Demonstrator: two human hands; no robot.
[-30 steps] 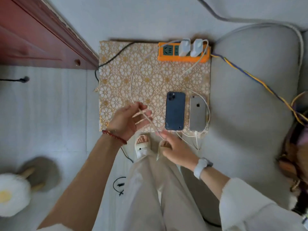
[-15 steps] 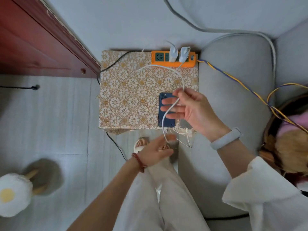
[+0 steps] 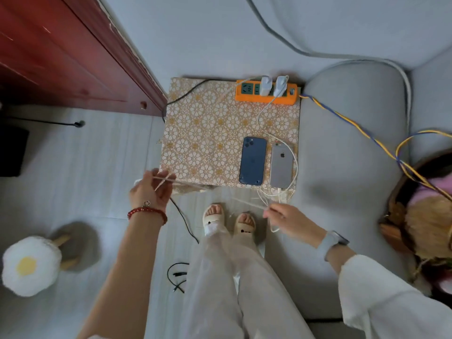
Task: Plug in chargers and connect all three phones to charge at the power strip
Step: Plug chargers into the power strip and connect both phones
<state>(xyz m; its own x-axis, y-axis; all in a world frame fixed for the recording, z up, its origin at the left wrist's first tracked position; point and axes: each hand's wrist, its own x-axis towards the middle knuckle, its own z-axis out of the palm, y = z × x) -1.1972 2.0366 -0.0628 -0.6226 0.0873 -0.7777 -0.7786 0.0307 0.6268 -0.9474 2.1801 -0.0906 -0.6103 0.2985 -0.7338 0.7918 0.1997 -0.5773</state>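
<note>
The white charging cable (image 3: 193, 184) is light and limp, so it will sag and tangle unless kept taut; it is best held near its connector end, not mid-length. It stretches, blurred, across the near edge of the table (image 3: 195, 133), between both hands. The left hand (image 3: 149, 192) is raised at the table's near left corner, fingers curled, pinching the cable. The right hand (image 3: 288, 221) is low and near, right of the feet, and seems to pinch the other end. The blue phone (image 3: 253, 161) and grey phone (image 3: 281, 166) lie side by side; the orange power strip (image 3: 266, 94) sits at the far edge.
</note>
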